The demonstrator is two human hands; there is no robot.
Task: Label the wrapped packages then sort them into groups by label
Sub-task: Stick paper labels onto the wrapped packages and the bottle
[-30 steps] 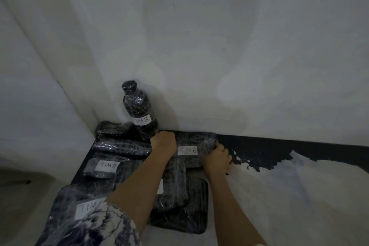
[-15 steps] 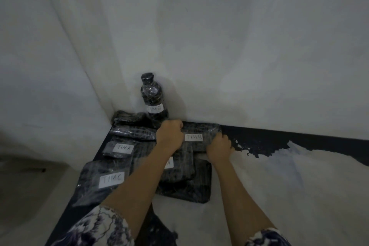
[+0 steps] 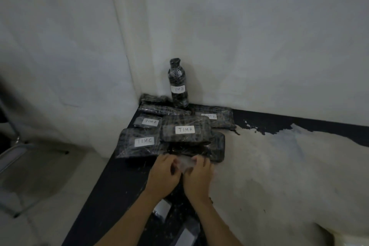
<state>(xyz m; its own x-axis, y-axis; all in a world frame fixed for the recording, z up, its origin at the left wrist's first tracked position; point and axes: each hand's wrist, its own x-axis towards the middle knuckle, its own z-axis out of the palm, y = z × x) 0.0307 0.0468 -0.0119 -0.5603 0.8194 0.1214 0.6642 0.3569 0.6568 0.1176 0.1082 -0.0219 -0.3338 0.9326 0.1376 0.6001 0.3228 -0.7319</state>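
Note:
Black wrapped packages lie piled in the corner of a dark table (image 3: 111,189). A wrapped bottle (image 3: 178,84) labelled TIMB stands at the back. A flat package labelled TIMB (image 3: 215,116) lies to its right. In front sit a small TIMA package (image 3: 148,122), a larger TIMA package (image 3: 185,130) and a TIMC package (image 3: 139,143). My left hand (image 3: 162,175) and my right hand (image 3: 197,177) meet in front of the pile. Together they pinch a small pale piece (image 3: 184,163), blurred, perhaps a label.
White walls close off the corner behind and to the left. The tabletop's right part (image 3: 279,175) is worn pale. More wrapped items with white labels (image 3: 162,208) lie below my forearms. A metal chair frame (image 3: 12,154) stands on the floor at the left.
Both hands let go of the TIMB package at the back and drew toward me; now they hold a small pale piece together. The camera view shifted, showing more of the pile.

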